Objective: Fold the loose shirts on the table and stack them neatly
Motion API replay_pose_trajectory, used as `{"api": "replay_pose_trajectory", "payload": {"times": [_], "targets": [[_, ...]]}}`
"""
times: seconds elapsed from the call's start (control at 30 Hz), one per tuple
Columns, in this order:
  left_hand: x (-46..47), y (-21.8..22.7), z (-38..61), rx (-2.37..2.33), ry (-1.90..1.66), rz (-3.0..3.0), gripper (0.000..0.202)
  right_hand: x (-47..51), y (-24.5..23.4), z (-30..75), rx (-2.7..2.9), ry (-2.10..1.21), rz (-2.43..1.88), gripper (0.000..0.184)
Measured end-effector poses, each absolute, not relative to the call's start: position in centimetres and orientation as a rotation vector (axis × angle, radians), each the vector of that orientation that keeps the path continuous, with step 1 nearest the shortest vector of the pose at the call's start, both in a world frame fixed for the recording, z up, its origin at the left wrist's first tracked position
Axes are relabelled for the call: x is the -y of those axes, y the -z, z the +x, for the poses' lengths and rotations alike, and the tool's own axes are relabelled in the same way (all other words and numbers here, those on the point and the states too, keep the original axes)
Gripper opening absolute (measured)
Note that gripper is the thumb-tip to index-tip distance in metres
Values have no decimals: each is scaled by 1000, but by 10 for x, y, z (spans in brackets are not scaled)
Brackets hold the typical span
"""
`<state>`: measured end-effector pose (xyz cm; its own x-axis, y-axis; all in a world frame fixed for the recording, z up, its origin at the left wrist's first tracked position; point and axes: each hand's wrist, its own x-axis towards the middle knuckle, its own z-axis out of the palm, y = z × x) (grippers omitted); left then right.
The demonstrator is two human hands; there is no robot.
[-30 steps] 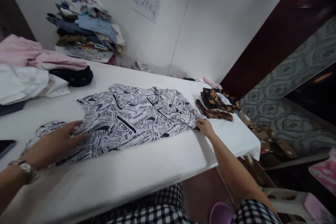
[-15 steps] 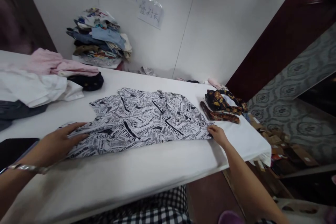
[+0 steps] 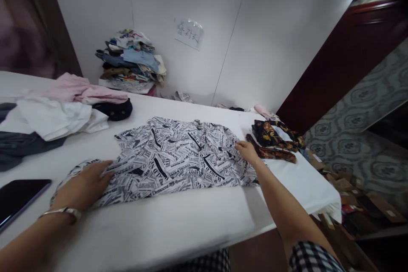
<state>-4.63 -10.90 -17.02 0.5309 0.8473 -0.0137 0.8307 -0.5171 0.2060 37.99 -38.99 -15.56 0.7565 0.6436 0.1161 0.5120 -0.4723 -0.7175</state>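
Note:
A black-and-white newspaper-print shirt (image 3: pixel 178 157) lies spread flat on the white table (image 3: pixel 178 225). My left hand (image 3: pixel 84 185), with a watch on the wrist, rests flat and open on the shirt's left end near a sleeve. My right hand (image 3: pixel 247 151) lies on the shirt's right side, fingers down on the cloth; I cannot see whether they pinch it.
A folded dark floral garment (image 3: pixel 274 138) sits right of the shirt. Pink, white and dark clothes (image 3: pixel 60 110) are heaped at the left, a stack of folded clothes (image 3: pixel 132 61) by the wall. A dark phone (image 3: pixel 19 197) lies near left. Cardboard clutter (image 3: pixel 350 187) is on the floor right.
My right hand has moved from the shirt's lower right corner up and inward onto the cloth. My left hand stayed on the left end. The view shifted left and down.

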Motion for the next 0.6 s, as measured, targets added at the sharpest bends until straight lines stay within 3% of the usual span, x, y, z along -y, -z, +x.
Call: {"api": "replay_pose_trajectory", "payload": {"times": [0.37, 0.6], "targets": [[107, 186, -47, -1533, -120, 2513, 57, 272, 205, 450, 606, -248, -2244, 24], [117, 171, -43, -1565, -70, 2472, 55, 278, 199, 465, 548, -265, -1795, 25]]}}
